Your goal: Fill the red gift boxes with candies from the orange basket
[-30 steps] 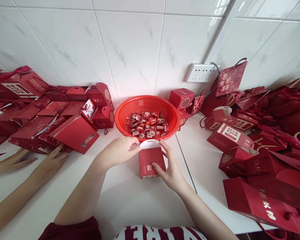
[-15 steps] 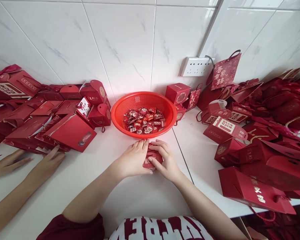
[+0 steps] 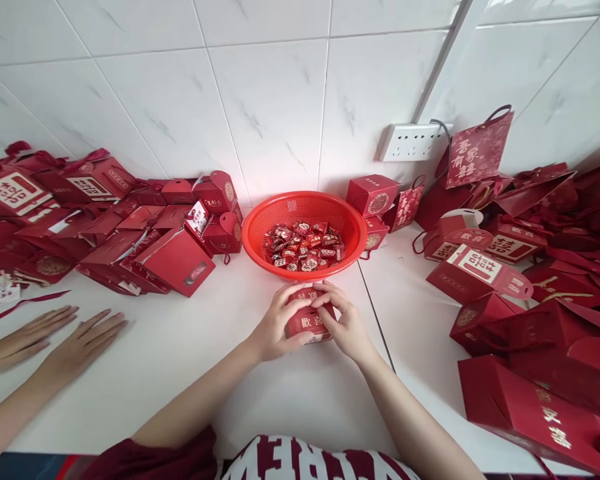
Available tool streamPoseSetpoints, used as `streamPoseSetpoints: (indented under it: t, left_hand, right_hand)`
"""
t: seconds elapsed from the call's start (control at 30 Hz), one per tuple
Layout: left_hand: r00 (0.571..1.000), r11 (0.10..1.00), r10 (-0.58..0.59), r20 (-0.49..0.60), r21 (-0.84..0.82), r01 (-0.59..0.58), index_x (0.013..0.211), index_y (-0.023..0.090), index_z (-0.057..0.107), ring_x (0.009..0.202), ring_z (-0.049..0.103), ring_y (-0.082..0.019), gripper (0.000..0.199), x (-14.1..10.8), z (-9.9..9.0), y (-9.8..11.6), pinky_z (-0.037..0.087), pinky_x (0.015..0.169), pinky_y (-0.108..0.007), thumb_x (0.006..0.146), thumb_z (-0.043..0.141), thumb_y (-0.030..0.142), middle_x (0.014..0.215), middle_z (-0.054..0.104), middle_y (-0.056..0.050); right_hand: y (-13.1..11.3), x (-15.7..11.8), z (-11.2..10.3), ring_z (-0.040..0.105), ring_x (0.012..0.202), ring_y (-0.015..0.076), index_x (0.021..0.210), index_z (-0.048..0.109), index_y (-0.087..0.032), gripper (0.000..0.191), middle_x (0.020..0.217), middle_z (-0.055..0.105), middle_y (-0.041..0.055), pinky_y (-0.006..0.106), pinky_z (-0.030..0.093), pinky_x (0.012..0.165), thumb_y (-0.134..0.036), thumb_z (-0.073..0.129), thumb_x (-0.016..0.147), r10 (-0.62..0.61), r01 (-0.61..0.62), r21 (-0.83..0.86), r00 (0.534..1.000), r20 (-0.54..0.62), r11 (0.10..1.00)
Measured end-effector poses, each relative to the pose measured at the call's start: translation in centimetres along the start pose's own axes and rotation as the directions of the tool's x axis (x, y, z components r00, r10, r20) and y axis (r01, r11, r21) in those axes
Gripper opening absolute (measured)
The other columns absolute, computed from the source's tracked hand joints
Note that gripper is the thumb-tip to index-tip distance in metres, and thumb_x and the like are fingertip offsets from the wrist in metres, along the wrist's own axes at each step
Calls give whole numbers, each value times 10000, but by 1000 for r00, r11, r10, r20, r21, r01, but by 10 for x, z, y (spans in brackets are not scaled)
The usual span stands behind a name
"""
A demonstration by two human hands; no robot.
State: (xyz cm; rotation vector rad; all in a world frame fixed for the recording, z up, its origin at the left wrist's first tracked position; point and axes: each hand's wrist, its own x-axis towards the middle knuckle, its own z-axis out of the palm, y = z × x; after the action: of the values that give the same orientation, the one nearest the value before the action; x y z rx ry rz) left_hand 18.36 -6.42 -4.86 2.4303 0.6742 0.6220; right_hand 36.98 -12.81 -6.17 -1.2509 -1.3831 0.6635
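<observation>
A small red gift box [image 3: 311,321] with pale Chinese characters on it rests on the white table, just in front of a red plastic basket [image 3: 250,233]. My left hand [image 3: 279,325] is curled around its left side, thumb along the near part and fingers at the far edge. From the right, my right hand [image 3: 349,325] grips the same box, its thumb and fingertips on the top. Parts of the box are hidden under my fingers. Inside the basket lie many wrapped candies [image 3: 307,247], mostly red.
Red gift boxes [image 3: 177,260] are piled at the left, and more boxes and bags [image 3: 480,267] crowd the right. Another person's hands [image 3: 83,340] lie flat on the table [image 3: 145,373] at left. A power strip [image 3: 413,142] is on the tiled wall behind.
My view has swung left. My hands have shifted on the box, uncovering more of its printed top. The other person's hands have come away from the left pile and now lie flat.
</observation>
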Motion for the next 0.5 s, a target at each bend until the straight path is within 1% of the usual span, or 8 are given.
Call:
streamPoseSetpoints:
  t: [0.07,0.13,0.2,0.3,0.37,0.43,0.5]
  left_hand:
    - [998,998,56,-12,13,-56,1360,231,531,1482,264,-339,551,-12,3,-7,312,1203,-507,871,634,465,1610,222,-132]
    - [997,996,78,-4,45,-78,1348,230,544,1484,270,-334,532,-21,4,-12,341,1189,-491,875,646,451,1623,191,-136]
    - [996,991,94,5,96,-94,1347,244,550,1466,314,-323,519,-26,4,-14,341,1187,-496,879,649,445,1608,258,-134]
    - [994,975,102,27,196,-106,1355,273,549,1417,398,-320,502,-31,4,-16,300,1198,-540,892,627,451,1546,416,-117]
    - [993,964,110,33,242,-114,1359,288,548,1390,434,-323,491,-35,4,-17,303,1188,-558,899,612,445,1503,487,-102]
    - [990,955,143,6,260,-139,1359,288,550,1374,453,-323,497,-40,3,-17,344,1164,-551,889,625,433,1471,526,-97]
    - [979,943,197,-51,284,-175,1371,272,539,1359,473,-314,515,-45,-1,-18,380,1144,-531,882,642,396,1449,546,-107]
  right_hand:
    - [-1,1,-2,505,1315,246,862,676,-235,152,1291,640,79,502,362,1131,-164,543,881,17,-17,29,1000,5,999]
    - [-1,0,-3,509,1309,244,874,682,-238,151,1291,642,78,499,368,1127,-170,548,890,13,-13,40,1000,12,999]
    - [-1,-1,-3,502,1314,245,910,683,-242,155,1295,637,77,499,375,1124,-179,541,911,-10,9,27,999,31,1000]
    - [-2,-4,-3,475,1335,243,978,672,-246,174,1303,625,79,491,377,1127,-198,507,956,-56,57,-19,997,58,998]
    - [-3,-6,-4,498,1307,235,1041,653,-247,183,1318,602,88,466,399,1112,-209,485,980,-86,89,-58,995,52,994]
    - [-4,-8,-5,541,1250,229,1111,622,-246,190,1319,581,100,444,434,1076,-204,486,984,-133,135,-104,991,26,985]
    - [-5,-10,-7,575,1191,227,1147,592,-243,205,1284,583,107,431,470,1022,-179,498,976,-207,201,-147,978,-27,968]
